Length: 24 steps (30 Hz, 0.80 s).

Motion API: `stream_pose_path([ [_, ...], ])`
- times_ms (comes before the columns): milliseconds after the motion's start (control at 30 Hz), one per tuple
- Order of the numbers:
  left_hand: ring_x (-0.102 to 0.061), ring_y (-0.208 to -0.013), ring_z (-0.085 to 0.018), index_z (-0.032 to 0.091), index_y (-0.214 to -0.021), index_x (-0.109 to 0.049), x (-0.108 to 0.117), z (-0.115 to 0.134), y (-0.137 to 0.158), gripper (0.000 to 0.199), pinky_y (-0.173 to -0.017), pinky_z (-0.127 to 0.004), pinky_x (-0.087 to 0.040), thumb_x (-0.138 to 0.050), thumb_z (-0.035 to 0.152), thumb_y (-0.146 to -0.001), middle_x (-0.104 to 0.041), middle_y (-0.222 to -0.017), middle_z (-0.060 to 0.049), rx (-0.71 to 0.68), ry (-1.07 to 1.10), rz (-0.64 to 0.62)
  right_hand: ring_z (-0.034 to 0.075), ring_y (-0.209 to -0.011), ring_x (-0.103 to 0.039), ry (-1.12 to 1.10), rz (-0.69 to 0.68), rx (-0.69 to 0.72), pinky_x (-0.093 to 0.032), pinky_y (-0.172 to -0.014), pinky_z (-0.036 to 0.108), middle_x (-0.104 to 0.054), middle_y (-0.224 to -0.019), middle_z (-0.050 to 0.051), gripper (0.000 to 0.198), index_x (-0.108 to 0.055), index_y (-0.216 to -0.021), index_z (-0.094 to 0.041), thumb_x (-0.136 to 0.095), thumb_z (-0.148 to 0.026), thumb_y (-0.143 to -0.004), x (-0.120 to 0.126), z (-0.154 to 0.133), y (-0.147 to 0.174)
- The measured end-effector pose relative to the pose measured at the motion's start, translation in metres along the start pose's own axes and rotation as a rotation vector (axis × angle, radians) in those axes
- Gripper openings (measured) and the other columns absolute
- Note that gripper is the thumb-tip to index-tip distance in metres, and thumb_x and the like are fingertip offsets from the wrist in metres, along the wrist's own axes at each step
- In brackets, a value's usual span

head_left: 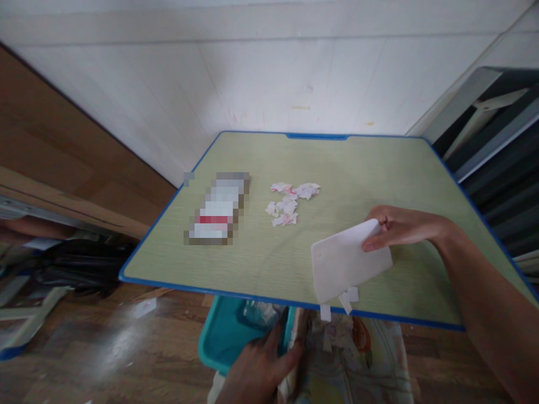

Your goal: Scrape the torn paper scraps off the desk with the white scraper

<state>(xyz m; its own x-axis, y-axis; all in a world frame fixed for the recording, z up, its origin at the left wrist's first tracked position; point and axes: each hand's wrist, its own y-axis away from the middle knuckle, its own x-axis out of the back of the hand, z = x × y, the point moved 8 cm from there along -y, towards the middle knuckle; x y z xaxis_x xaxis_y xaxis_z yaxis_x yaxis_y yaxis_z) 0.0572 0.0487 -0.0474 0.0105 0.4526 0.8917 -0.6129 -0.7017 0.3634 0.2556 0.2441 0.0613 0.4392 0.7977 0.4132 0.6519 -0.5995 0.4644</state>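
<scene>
Gripping one corner region of a white card (343,261), the right hand (393,227) has its thumb pressed on the near face and its other fingers curled largely out of sight behind. The card hangs tilted over the front right part of the table (248,261), just above a few loose paper bits (347,297) at the blue front edge, one of which overhangs it. Farther back, near the middle of the tabletop, torn paper scraps (287,206) lie in a loose, uneven cluster, and to their left lies a blurred, pixelated rectangular item (219,207). Below the front edge, the left hand (263,362) reaches toward the right side of a teal tub (223,342), thumb and forefinger spread apart; whether they grasp its rim I cannot tell. Crumpled clear plastic (261,312) sits inside the tub. Right of it, more scraps lie on a patterned cloth (373,365).
</scene>
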Motion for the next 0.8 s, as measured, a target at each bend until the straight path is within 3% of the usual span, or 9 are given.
stream_pose_path([
  [100,-0.05,-0.088,-0.027,0.032,-0.12,-0.011,-0.001,-0.001,-0.001,0.083,-0.066,-0.037,-0.041,-0.041,0.0,-0.05,-0.01,-0.131,-0.019,0.011,-0.011,-0.008,0.005,-0.042,-0.039,-0.005,-0.023,-0.012,-0.027,-0.039,0.016,-0.047,-0.047,-0.004,0.02,-0.063,-0.06,-0.013,-0.061,-0.033,-0.06,-0.002,0.003,0.0],
  [400,-0.05,-0.089,-0.027,0.031,-0.118,-0.017,-0.002,-0.001,-0.001,0.077,-0.067,-0.037,-0.041,-0.042,0.002,-0.051,-0.01,-0.132,-0.019,-0.003,-0.003,0.008,0.005,-0.047,-0.04,0.04,-0.347,-0.006,-0.029,-0.041,0.016,-0.043,-0.05,-0.003,0.028,-0.057,-0.056,-0.009,-0.058,-0.036,-0.063,-0.034,0.001,0.002],
  [467,-0.051,-0.087,-0.026,0.031,-0.118,-0.016,0.0,-0.001,0.0,0.078,-0.067,-0.037,-0.041,-0.041,0.001,-0.051,-0.01,-0.132,-0.018,0.0,0.0,0.003,0.005,-0.047,-0.04,0.046,-0.3,0.012,-0.029,-0.041,0.016,-0.043,-0.049,-0.004,0.026,-0.058,-0.056,-0.01,-0.058,-0.035,-0.063,-0.029,0.001,0.003],
  [633,-0.049,-0.09,-0.027,0.03,-0.119,-0.015,0.005,0.001,0.0,0.078,-0.068,-0.037,-0.041,-0.041,0.001,-0.052,-0.011,-0.132,-0.019,-0.013,0.002,0.016,0.005,-0.047,-0.041,0.023,-0.039,0.03,-0.029,-0.041,0.016,-0.046,-0.05,-0.004,0.021,-0.06,-0.06,-0.012,-0.059,-0.033,-0.062,-0.003,0.002,0.0],
  [800,-0.05,-0.089,-0.026,0.03,-0.119,-0.018,0.002,0.0,0.001,0.078,-0.067,-0.037,-0.041,-0.042,0.001,-0.051,-0.015,-0.13,-0.018,0.0,0.002,0.014,0.007,-0.047,-0.045,-0.031,-0.018,0.032,-0.031,-0.041,0.017,-0.051,-0.051,-0.003,0.019,-0.062,-0.063,-0.013,-0.059,-0.032,-0.063,-0.001,0.004,-0.001],
])
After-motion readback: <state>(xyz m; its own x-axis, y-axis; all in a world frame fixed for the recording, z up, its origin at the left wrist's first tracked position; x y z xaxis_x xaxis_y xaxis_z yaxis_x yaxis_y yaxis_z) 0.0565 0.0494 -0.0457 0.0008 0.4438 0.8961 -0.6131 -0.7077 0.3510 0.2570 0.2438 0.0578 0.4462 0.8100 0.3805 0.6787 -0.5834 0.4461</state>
